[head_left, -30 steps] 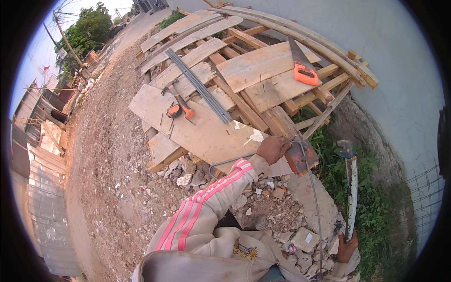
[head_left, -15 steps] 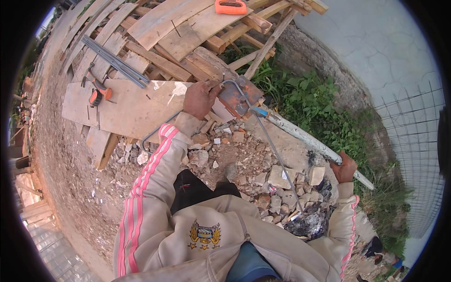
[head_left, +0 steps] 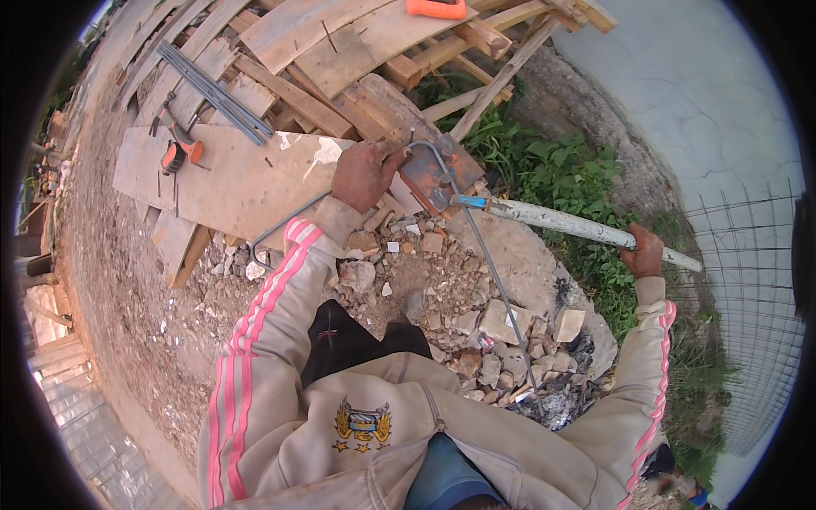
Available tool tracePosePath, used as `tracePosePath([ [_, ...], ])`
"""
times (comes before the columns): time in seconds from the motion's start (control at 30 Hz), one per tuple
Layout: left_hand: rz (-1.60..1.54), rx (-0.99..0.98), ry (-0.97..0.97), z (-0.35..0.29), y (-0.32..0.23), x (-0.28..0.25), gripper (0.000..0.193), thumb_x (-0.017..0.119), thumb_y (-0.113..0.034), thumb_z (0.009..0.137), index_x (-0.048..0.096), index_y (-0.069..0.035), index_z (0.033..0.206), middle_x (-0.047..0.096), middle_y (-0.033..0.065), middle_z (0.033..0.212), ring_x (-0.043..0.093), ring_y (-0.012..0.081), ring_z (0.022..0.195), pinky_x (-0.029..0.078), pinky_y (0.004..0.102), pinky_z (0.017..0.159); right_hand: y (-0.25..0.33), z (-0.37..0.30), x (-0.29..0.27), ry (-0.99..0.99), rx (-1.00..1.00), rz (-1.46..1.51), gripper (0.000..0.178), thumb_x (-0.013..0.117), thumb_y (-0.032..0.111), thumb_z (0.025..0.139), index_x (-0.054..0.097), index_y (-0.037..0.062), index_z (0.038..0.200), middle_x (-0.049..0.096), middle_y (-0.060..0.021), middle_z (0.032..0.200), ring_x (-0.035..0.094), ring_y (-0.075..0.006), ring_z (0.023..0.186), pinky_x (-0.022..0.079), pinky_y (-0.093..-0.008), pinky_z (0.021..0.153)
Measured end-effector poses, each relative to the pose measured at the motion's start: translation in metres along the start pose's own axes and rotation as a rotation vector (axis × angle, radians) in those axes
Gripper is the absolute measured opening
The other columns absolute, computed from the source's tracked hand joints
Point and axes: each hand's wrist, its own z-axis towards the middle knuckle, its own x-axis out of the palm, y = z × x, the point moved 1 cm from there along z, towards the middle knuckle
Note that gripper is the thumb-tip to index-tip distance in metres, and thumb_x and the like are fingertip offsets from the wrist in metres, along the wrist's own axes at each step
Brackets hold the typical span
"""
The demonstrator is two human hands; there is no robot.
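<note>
My left hand point(head_left: 364, 174) is closed around a bent steel rod point(head_left: 495, 276) beside a rusty metal plate point(head_left: 425, 180) on the boards. The rod curves over at the plate, and its long leg runs down across the rubble; another bent length shows left of my wrist. Out to the right, my right hand point(head_left: 644, 252) grips a paint-spattered white pipe point(head_left: 561, 222) near its outer end. The pipe's blue inner end meets the rod at the plate's edge. How the two join there is too small to tell.
A plywood board point(head_left: 225, 183) carries a hammer point(head_left: 184, 140) and a tape measure point(head_left: 172, 159). Straight steel rods point(head_left: 212, 92) lie on the planks behind, with an orange saw handle point(head_left: 436, 8) farther off. Nails stick up from the boards. Wire mesh point(head_left: 748, 280) leans against the right wall.
My right hand has swung the pipe's outer end forward and outward. The left hand keeps its hold on the rod at the plate. The view has shifted slightly.
</note>
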Motion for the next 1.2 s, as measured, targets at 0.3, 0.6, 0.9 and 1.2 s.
tracePosePath([
  [0.3, -0.003, 0.037, -0.047, -0.002, -0.001, 0.0, 0.021, 0.069, -0.021, 0.092, 0.076, -0.009, 0.108, 0.071, 0.0199, 0.087, 0.069, 0.0401, 0.082, 0.054, 0.0484, 0.074, 0.001, 0.037, 0.006, -0.051, -0.024, -0.025, 0.022, 0.079, 0.022, 0.082, 0.061, 0.0092, 0.087, 0.065, -0.0168, 0.077, 0.064, -0.0422, 0.075, 0.048, -0.052, 0.065],
  [0.6, 0.057, 0.036, -0.034, 0.0, 0.002, 0.003, 0.016, 0.069, -0.022, 0.092, 0.075, -0.007, 0.098, 0.071, 0.0195, 0.084, 0.069, 0.0395, 0.08, 0.054, 0.0498, 0.071, 0.0, 0.027, 0.005, -0.054, -0.003, -0.003, 0.019, 0.076, 0.017, 0.08, 0.06, 0.0085, 0.087, 0.065, -0.0169, 0.078, 0.063, -0.0433, 0.076, 0.048, -0.052, 0.066],
  [0.9, 0.029, -0.003, -0.015, -0.005, 0.006, 0.005, 0.02, 0.068, -0.024, 0.094, 0.076, -0.008, 0.102, 0.072, 0.0204, 0.088, 0.069, 0.0403, 0.082, 0.055, 0.0486, 0.074, 0.011, 0.01, 0.004, 0.012, 0.115, -0.059, 0.029, 0.075, 0.01, 0.067, 0.062, 0.0107, 0.093, 0.069, -0.0148, 0.084, 0.066, -0.0422, 0.081, 0.05, -0.0534, 0.07],
  [1.2, 0.011, 0.02, 0.017, 0.001, 0.007, 0.003, 0.026, 0.065, -0.027, 0.096, 0.076, -0.007, 0.108, 0.071, 0.0238, 0.089, 0.069, 0.0435, 0.086, 0.054, 0.0524, 0.08, 0.036, -0.013, -0.003, -0.047, 0.268, -0.093, 0.032, 0.076, 0.01, 0.067, 0.066, 0.011, 0.097, 0.071, -0.0154, 0.09, 0.067, -0.0408, 0.089, 0.052, -0.0524, 0.078],
])
